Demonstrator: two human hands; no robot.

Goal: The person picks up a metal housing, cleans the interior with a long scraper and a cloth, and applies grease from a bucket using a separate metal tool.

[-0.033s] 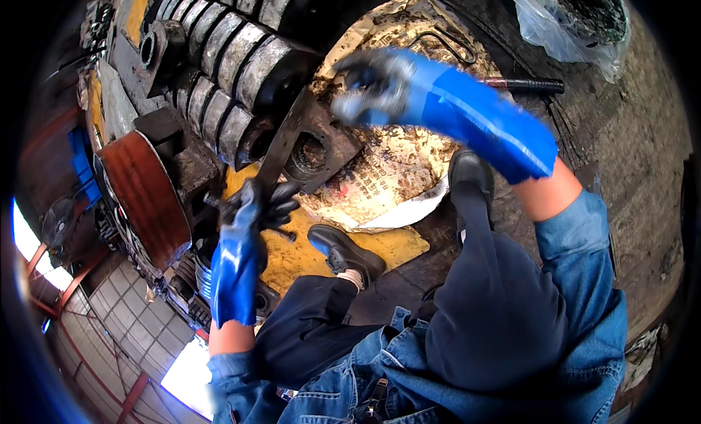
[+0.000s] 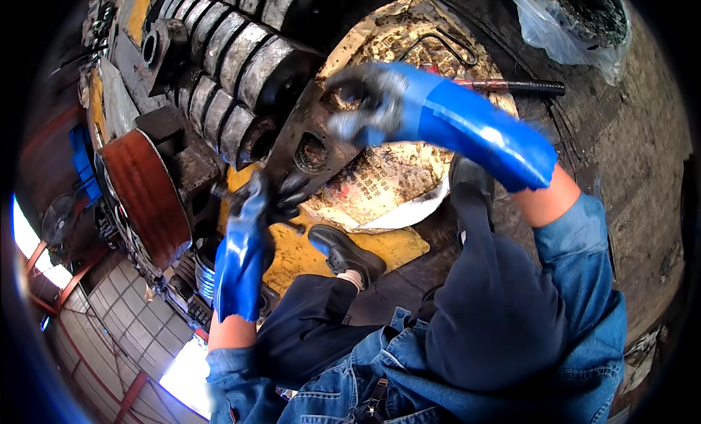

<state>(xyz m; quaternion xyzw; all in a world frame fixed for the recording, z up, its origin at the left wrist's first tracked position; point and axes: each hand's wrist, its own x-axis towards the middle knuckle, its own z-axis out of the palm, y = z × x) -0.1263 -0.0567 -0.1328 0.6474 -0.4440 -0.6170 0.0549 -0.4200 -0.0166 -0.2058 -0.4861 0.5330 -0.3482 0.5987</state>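
I wear long blue rubber gloves with blackened fingers. My right hand is closed around the upper end of a dark, greasy metal link plate that has round holes in it. My left hand grips the lower end of the same plate. The plate slants from upper right to lower left, over a dirty sheet of printed paper. Just left of the plate runs a row of grey, greasy ribbed rollers. My right hand is blurred.
A rusty brown drum stands at the left. A yellow surface and my black shoe lie below the paper. A rusty rod, a bent wire hook and a clear plastic bag lie at the upper right.
My right hand has dipped slightly on the upper end of the plate and is now blurred. My left hand stays at the lower end.
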